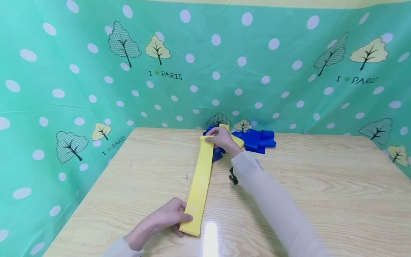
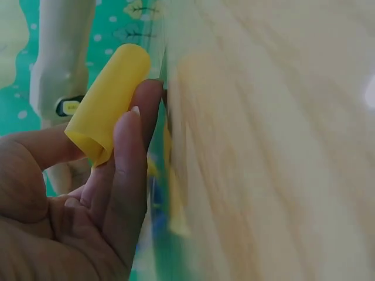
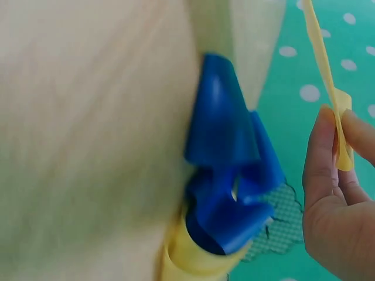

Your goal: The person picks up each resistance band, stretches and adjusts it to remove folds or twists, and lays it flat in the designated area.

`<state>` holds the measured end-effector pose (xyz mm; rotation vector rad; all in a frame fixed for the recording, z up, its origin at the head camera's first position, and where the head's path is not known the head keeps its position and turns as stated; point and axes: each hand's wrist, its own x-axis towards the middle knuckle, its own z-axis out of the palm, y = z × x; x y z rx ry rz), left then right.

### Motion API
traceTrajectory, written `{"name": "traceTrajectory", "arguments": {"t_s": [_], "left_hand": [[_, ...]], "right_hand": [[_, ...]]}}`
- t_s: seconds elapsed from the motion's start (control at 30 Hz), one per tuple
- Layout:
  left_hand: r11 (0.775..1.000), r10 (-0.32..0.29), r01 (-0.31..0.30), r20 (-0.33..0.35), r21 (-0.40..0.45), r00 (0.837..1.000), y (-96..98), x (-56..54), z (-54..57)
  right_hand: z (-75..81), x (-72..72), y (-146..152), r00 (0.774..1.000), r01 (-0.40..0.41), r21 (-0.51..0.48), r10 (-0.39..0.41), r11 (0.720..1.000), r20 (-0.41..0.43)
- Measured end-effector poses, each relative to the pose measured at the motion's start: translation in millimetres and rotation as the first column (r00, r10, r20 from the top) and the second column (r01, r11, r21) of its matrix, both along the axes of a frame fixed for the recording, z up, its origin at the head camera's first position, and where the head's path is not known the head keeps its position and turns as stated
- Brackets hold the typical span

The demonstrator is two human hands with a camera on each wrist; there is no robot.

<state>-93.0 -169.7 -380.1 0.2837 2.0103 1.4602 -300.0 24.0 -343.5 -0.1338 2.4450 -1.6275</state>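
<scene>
A flat yellow resistance band loop [image 1: 199,178] stretches lengthwise between my two hands over the wooden table. My left hand [image 1: 170,214] holds its near end, thumb on top and other fingers beneath, beside a small pale print. In the left wrist view that end of the yellow band [image 2: 111,93] curves round into a tube shape within the fingers. At the far end, my right hand [image 1: 222,137] pinches the band's edge between thumb and fingers. The right wrist view has the pinched yellow band [image 3: 340,134] edge-on, its layers pressed together at the fingertips.
Behind my right hand, crumpled blue bands [image 1: 253,140] lie near the table's back edge with another yellow band [image 1: 238,141] among them. A black strap piece [image 1: 233,176] shows under the right sleeve. A green dotted cloth [image 1: 205,53] hangs behind the table [image 1: 321,185].
</scene>
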Motion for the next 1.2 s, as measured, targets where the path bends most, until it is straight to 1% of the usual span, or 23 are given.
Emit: {"name": "traceTrajectory", "arguments": {"t_s": [0.07, 0.13, 0.2, 0.27, 0.37, 0.43, 0.5, 0.57, 0.67, 0.8, 0.9, 0.97, 1.03, 1.13, 1.2], "left_hand": [[1.0, 0.008, -0.008, 0.017, -0.007, 1.0, -6.0, 2.1, 0.5], [1.0, -0.001, 0.001, 0.025, -0.013, 1.0, -11.2, 4.3, 0.4], [1.0, 0.004, -0.003, 0.048, -0.018, 0.999, -15.1, 6.2, 0.9], [1.0, -0.016, 0.017, 0.051, -0.014, 0.999, -18.5, 7.9, 1.4], [0.999, -0.015, 0.018, 0.047, -0.045, 0.999, -22.1, 9.3, 3.0], [0.996, -0.017, 0.019, 0.029, -0.082, 0.999, -23.6, 10.0, 4.2], [0.992, -0.01, 0.012, 0.018, -0.127, 1.0, -24.6, 10.7, 5.1], [0.989, -0.011, 0.014, 0.017, -0.144, 1.0, -25.9, 11.8, 5.1], [0.993, -0.026, 0.029, 0.031, -0.118, 0.999, -28.3, 13.1, 3.0], [0.997, -0.077, 0.078, 0.053, -0.019, 0.996, -27.5, 13.1, -2.4], [0.995, -0.096, 0.095, 0.07, 0.015, 0.993, -25.6, 14.0, -5.1], [0.996, -0.086, 0.086, 0.081, -0.001, 0.993, -24.9, 14.9, -4.6], [0.997, -0.063, 0.066, 0.076, -0.044, 0.995, -24.8, 15.6, -2.9], [0.992, -0.039, 0.045, 0.052, -0.119, 0.998, -24.6, 16.4, 0.1], [0.987, -0.033, 0.04, 0.048, -0.154, 0.998, -24.7, 17.8, 1.2]], "right_hand": [[-5.3, 2.2, -6.5, 1.0, -0.009, -0.009, 0.009, 1.0, 0.003], [-10.3, 4.7, -13.4, 1.0, -0.022, -0.017, 0.022, 1.0, 0.006], [-14.7, 6.8, -20.2, 0.999, -0.04, -0.01, 0.04, 0.999, 0.003], [-18.0, 9.2, -25.9, 0.998, -0.063, 0.007, 0.063, 0.998, 0.006], [-20.8, 12.2, -31.2, 0.995, -0.1, 0.079, 0.1, 0.992, -0.004], [-21.8, 13.5, -31.9, 0.993, -0.12, 0.137, 0.121, 0.983, -0.004], [-23.2, 14.2, -31.2, 0.991, -0.131, 0.197, 0.134, 0.972, -0.001], [-25.1, 13.9, -30.5, 0.99, -0.134, 0.235, 0.138, 0.963, 0.003], [-27.8, 13.6, -30.4, 0.992, -0.125, 0.25, 0.128, 0.96, 0.006], [-30.1, 12.9, -30.7, 0.994, -0.098, 0.239, 0.108, 0.966, -0.026], [-30.1, 13.6, -32.5, 0.992, -0.105, 0.245, 0.12, 0.964, -0.047], [-30.0, 14.2, -33.4, 0.989, -0.116, 0.258, 0.134, 0.959, -0.056], [-29.8, 14.5, -33.4, 0.989, -0.112, 0.278, 0.135, 0.954, -0.067], [-30.3, 13.9, -32.2, 0.99, -0.085, 0.292, 0.113, 0.953, -0.079], [-30.4, 13.3, -32.3, 0.991, -0.065, 0.295, 0.097, 0.953, -0.094]]}}
